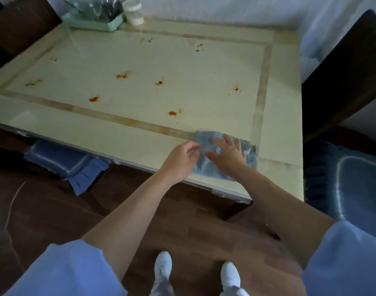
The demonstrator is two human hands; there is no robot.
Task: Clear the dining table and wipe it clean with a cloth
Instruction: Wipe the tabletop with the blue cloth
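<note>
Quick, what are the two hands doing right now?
Left hand: fingers curled at the edge of the cloth; whether they pinch it cannot be told.
Right hand: open, fingers spread flat on the cloth.

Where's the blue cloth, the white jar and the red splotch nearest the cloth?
blue cloth (206, 138), head view, its upper left corner
white jar (134, 15), head view, its body below the lid
red splotch (172, 113), head view, its dark red middle
</note>
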